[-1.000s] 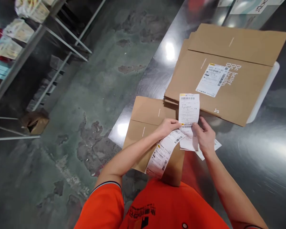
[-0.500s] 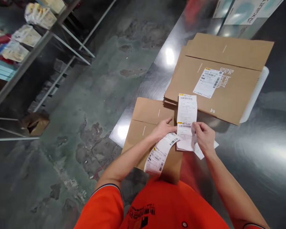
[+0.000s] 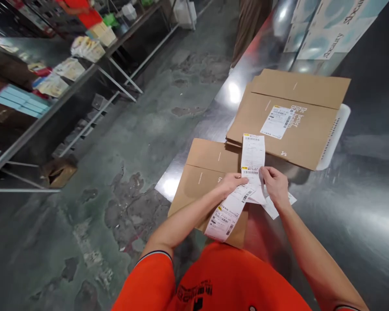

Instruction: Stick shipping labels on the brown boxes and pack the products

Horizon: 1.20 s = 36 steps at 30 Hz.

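Note:
A strip of printed shipping labels [image 3: 253,151] stands up between my hands, over a flattened cardboard box [image 3: 207,162] at the metal table's edge. My left hand [image 3: 234,183] pinches the strip where a lower length of labels [image 3: 225,218] bends down towards my shirt. At the strip's right edge, my right hand [image 3: 275,185] is closed on the paper between thumb and fingers. Beyond lies a stack of flattened cardboard boxes [image 3: 307,134], the top one bearing a stuck-on shipping label [image 3: 278,122]. Part of the paper is hidden behind my fingers.
Loose white paper [image 3: 272,209] lies on the metal table [image 3: 359,233] by my right wrist. White and teal boxes [image 3: 335,39] stand at the table's far end. Left across the floor is a rack [image 3: 68,86] with bagged goods. A person in orange [image 3: 87,15] is beyond it.
My left hand has moved right and its fingers have closed on the label strip. The right hand keeps its grip. The view has tilted up, bringing a person into sight.

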Each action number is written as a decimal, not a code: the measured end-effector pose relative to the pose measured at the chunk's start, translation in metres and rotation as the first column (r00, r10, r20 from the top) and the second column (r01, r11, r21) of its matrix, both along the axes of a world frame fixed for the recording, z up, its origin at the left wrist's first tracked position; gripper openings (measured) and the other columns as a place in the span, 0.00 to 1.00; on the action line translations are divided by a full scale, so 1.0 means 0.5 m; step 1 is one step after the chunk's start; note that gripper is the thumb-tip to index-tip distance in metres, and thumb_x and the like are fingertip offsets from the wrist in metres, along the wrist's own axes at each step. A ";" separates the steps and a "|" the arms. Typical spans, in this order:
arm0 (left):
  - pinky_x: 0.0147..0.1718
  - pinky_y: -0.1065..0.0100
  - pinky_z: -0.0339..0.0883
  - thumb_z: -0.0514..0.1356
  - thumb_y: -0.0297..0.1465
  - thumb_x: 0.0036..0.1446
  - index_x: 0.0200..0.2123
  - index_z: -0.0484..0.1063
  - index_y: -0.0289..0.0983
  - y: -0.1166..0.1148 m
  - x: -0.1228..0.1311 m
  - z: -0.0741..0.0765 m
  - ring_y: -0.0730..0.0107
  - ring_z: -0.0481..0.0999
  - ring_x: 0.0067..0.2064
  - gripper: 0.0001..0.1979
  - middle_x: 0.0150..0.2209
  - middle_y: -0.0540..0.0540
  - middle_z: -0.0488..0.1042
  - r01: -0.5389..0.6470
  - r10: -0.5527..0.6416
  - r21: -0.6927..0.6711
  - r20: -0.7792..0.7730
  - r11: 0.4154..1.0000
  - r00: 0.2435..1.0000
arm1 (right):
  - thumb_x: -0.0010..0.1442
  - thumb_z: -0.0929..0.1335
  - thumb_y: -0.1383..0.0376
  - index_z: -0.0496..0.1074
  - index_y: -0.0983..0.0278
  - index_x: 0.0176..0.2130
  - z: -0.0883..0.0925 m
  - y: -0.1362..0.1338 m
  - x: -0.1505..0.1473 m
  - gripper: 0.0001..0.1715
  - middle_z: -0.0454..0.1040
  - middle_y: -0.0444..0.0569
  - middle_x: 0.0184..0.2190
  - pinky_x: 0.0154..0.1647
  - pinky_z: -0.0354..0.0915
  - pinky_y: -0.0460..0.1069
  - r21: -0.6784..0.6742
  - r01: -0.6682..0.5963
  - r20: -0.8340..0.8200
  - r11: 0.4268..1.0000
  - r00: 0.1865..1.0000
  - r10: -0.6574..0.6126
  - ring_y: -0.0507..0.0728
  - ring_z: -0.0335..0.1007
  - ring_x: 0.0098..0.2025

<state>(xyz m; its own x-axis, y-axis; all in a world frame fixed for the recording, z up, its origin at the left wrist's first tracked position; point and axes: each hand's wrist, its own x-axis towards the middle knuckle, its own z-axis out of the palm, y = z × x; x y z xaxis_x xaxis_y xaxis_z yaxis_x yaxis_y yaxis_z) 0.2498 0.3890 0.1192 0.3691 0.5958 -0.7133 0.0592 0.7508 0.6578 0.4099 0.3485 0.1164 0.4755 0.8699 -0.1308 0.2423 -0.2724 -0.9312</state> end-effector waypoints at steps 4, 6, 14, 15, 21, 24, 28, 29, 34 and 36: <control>0.33 0.67 0.70 0.74 0.29 0.42 0.33 0.79 0.31 0.002 -0.003 -0.007 0.71 0.76 0.27 0.13 0.27 0.47 0.80 0.003 -0.003 -0.002 0.048 1.000 0.999 | 0.49 0.72 0.47 0.71 0.65 0.57 -0.011 -0.007 0.009 0.42 0.80 0.52 0.39 0.40 0.68 0.54 -0.104 0.064 0.064 0.993 0.996 -0.057 0.59 0.73 0.35; 0.34 0.65 0.70 0.75 0.30 0.39 0.34 0.80 0.30 0.002 -0.008 -0.013 0.69 0.76 0.27 0.16 0.28 0.46 0.80 0.037 -0.036 -0.010 0.086 0.999 0.996 | 0.49 0.73 0.46 0.69 0.67 0.57 -0.012 -0.012 0.013 0.44 0.80 0.53 0.38 0.38 0.69 0.53 -0.205 0.025 -0.094 0.978 0.995 -0.045 0.60 0.74 0.35; 0.38 0.64 0.71 0.77 0.25 0.32 0.39 0.80 0.32 0.016 -0.023 -0.011 0.66 0.79 0.31 0.25 0.34 0.44 0.82 0.111 -0.103 -0.027 0.219 0.993 0.970 | 0.41 0.77 0.60 0.71 0.62 0.43 -0.004 -0.006 0.009 0.29 0.80 0.47 0.34 0.32 0.72 0.50 -0.123 -0.080 -0.677 0.989 0.736 -0.025 0.57 0.76 0.32; 0.37 0.64 0.71 0.77 0.24 0.32 0.39 0.80 0.32 0.019 -0.023 -0.007 0.66 0.79 0.31 0.25 0.33 0.44 0.82 0.116 -0.105 -0.036 0.219 0.993 0.970 | 0.40 0.77 0.60 0.70 0.62 0.45 -0.005 -0.002 0.008 0.31 0.80 0.45 0.33 0.32 0.72 0.50 -0.085 -0.032 -0.671 0.996 0.740 -0.034 0.56 0.76 0.32; 0.34 0.66 0.70 0.77 0.31 0.37 0.36 0.80 0.29 0.051 -0.007 0.018 0.68 0.78 0.28 0.21 0.31 0.41 0.82 0.114 -0.103 -0.048 0.181 0.992 0.978 | 0.41 0.77 0.60 0.69 0.62 0.46 -0.005 0.012 0.003 0.33 0.80 0.44 0.34 0.40 0.73 0.51 0.073 0.020 -0.585 0.997 0.810 0.026 0.57 0.77 0.37; 0.33 0.66 0.70 0.75 0.33 0.43 0.32 0.79 0.29 0.066 0.014 0.024 0.68 0.76 0.26 0.15 0.26 0.43 0.80 0.008 -0.008 0.001 0.114 1.000 0.993 | 0.41 0.76 0.58 0.69 0.62 0.45 -0.004 0.015 -0.003 0.31 0.80 0.47 0.36 0.42 0.72 0.53 0.103 0.001 -0.565 0.995 0.823 0.058 0.58 0.77 0.39; 0.31 0.66 0.69 0.73 0.30 0.45 0.29 0.79 0.29 0.067 0.033 0.023 0.69 0.75 0.24 0.10 0.24 0.45 0.79 -0.036 0.034 0.070 0.036 0.997 0.999 | 0.43 0.74 0.54 0.69 0.62 0.40 -0.003 0.028 -0.005 0.27 0.78 0.47 0.30 0.36 0.71 0.52 0.083 -0.037 -0.461 0.996 0.885 0.071 0.58 0.75 0.33; 0.30 0.66 0.69 0.73 0.29 0.46 0.30 0.79 0.29 0.064 0.031 0.023 0.70 0.74 0.24 0.10 0.24 0.45 0.79 -0.038 0.035 0.078 0.029 0.996 0.999 | 0.43 0.73 0.53 0.69 0.63 0.39 -0.001 0.032 -0.003 0.25 0.77 0.46 0.28 0.34 0.70 0.52 0.072 -0.046 -0.406 0.996 0.911 0.072 0.57 0.74 0.31; 0.31 0.70 0.67 0.70 0.29 0.49 0.35 0.79 0.30 0.013 -0.039 0.036 0.73 0.74 0.25 0.10 0.24 0.48 0.78 -0.114 0.119 0.120 -0.035 0.986 0.992 | 0.52 0.69 0.51 0.70 0.67 0.50 0.038 0.031 0.023 0.31 0.77 0.53 0.30 0.34 0.69 0.55 -0.145 -0.126 -0.035 0.981 0.992 0.123 0.61 0.73 0.31; 0.30 0.71 0.66 0.70 0.30 0.50 0.38 0.78 0.31 -0.025 -0.082 0.053 0.74 0.73 0.25 0.12 0.25 0.48 0.78 -0.169 0.190 0.200 -0.092 0.965 0.978 | 0.56 0.68 0.49 0.66 0.71 0.58 0.061 0.012 0.023 0.39 0.78 0.63 0.38 0.40 0.68 0.59 -0.257 -0.076 0.219 0.963 0.966 0.134 0.67 0.76 0.37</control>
<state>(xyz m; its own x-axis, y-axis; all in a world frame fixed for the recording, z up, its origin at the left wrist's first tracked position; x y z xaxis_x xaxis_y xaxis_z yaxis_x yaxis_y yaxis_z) 0.2089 0.3767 0.1455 0.1702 0.7734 -0.6107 0.0145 0.6177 0.7863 0.4216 0.3546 0.1468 0.4258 0.8717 -0.2427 0.4836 -0.4459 -0.7532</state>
